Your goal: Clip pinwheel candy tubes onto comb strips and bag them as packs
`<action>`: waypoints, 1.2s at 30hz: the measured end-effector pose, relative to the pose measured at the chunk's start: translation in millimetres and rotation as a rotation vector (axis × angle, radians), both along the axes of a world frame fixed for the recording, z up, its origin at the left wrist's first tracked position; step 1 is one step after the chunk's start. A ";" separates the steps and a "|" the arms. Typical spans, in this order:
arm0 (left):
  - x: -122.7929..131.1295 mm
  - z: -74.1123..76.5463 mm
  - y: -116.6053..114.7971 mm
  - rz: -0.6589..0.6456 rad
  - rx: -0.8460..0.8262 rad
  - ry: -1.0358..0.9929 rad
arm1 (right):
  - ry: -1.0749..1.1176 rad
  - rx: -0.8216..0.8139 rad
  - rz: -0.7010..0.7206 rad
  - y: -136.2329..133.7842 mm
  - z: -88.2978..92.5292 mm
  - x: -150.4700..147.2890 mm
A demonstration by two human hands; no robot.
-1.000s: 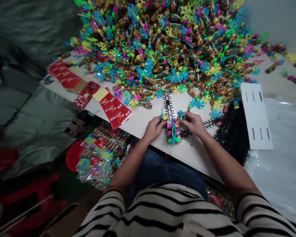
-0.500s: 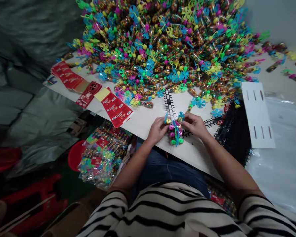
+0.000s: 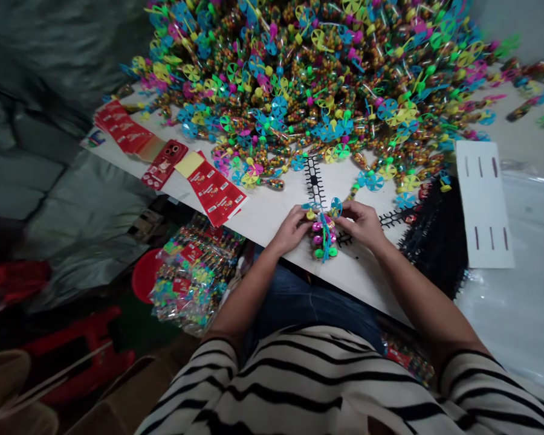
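Over the white table (image 3: 272,208), both my hands work on a small cluster of pinwheel candy tubes (image 3: 325,232) with pink, green, yellow and blue plastic parts. My left hand (image 3: 294,229) pinches a yellow piece at the cluster's left side. From the right, my right hand (image 3: 360,225) has its thumb and fingers closed at the blue pinwheel (image 3: 336,207). A black toothed plastic strip (image 3: 314,180) reaches away beyond the cluster. Part of another dark strip (image 3: 344,238) shows under my right hand.
A large heap of pinwheel candy tubes (image 3: 299,90) fills the back. Red printed cards (image 3: 217,192) and a red phone (image 3: 165,163) lie left. At right are black strips (image 3: 430,241), a slotted white card (image 3: 485,205) and clear plastic bags (image 3: 535,302). Bagged tubes (image 3: 190,278) sit below the table edge.
The view has shifted slightly. Both hands stay at the cluster with nearly the same grip, and the pinwheels have turned a little.
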State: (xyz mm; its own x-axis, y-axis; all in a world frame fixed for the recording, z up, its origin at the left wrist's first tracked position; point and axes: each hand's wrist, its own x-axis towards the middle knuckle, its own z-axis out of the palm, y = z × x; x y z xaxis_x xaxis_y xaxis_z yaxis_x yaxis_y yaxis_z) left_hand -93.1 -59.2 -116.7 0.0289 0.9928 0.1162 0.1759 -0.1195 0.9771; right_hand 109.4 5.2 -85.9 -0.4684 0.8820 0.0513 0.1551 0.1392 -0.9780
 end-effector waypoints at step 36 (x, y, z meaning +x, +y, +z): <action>-55.3 23.7 50.3 0.154 -0.054 0.122 | -0.352 0.214 -0.287 94.3 29.6 76.5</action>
State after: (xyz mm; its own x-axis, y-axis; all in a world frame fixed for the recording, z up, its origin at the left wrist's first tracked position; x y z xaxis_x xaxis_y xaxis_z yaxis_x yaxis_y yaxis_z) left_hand -148.4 -9.0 -93.0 -0.1131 0.9913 0.0676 0.3054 -0.0300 0.9517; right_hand 185.9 99.5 -56.3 -0.2303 0.9647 0.1279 0.5316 0.2348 -0.8138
